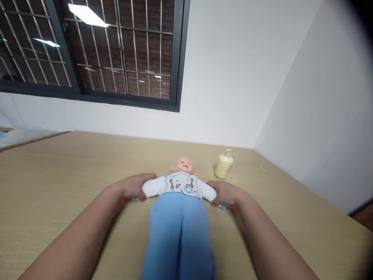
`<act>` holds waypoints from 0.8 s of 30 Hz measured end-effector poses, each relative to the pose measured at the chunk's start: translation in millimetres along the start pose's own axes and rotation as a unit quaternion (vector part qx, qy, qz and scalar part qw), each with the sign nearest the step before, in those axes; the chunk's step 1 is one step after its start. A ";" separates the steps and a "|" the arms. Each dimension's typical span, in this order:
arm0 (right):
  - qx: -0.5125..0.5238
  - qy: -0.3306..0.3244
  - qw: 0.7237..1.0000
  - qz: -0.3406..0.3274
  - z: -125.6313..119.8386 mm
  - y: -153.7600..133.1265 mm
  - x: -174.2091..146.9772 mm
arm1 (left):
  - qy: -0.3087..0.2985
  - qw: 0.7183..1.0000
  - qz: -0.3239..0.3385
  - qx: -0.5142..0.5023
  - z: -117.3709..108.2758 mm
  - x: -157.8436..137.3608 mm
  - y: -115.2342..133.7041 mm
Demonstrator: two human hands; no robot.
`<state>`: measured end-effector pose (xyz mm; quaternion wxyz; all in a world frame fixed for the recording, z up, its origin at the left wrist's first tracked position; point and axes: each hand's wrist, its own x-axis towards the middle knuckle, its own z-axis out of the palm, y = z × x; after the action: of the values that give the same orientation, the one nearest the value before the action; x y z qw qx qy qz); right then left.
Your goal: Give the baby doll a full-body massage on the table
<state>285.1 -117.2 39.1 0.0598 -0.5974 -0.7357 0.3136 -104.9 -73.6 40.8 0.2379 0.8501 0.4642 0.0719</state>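
Note:
A baby doll [184, 165] lies on its back on the table, its head toward the wall. It wears a white long-sleeved top [182, 184] printed with an elephant, and blue trousers [180, 229]. My left hand [136, 186] is wrapped round the sleeve on the picture's left, near the cuff. Round the opposite sleeve my right hand [224, 192] is closed in the same way, with a bit of blue cuff showing below it. Both of the doll's arms are stretched out sideways. Its hands are mostly hidden by mine.
A cream pump bottle [224, 165] stands on the wooden table [87, 163], beyond my right hand. White walls rise behind and to the right. A barred window [125, 50] is at upper left. Translucent plastic [26, 134] lies past the table's left edge.

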 end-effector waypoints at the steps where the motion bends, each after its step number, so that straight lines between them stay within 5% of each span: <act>1: -0.014 0.007 1.000 0.013 -0.7 3.1 1.1 | 0.005 1.000 -0.015 0.009 0.0 1.2 -3.7; 9: -0.101 0.153 0.979 0.088 -7.0 18.7 11.2 | 0.102 0.976 -0.188 0.028 1.1 11.8 -40.2; 17: -0.062 0.230 0.965 0.108 -5.1 49.3 28.6 | 0.114 0.962 -0.206 -0.141 3.9 13.4 -61.8; 20: 0.004 0.233 0.966 0.116 -4.1 60.6 32.4 | 0.111 0.950 -0.211 -0.201 6.1 11.9 -65.7; 24: 0.217 0.182 0.957 0.063 1.4 74.9 34.7 | 0.127 0.919 -0.213 -0.307 7.7 7.7 -72.8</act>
<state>337.9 -79.3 -11.9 0.3015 -0.6622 -0.5871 0.3547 -152.9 -36.7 -0.9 0.4364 0.5998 0.6158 0.2655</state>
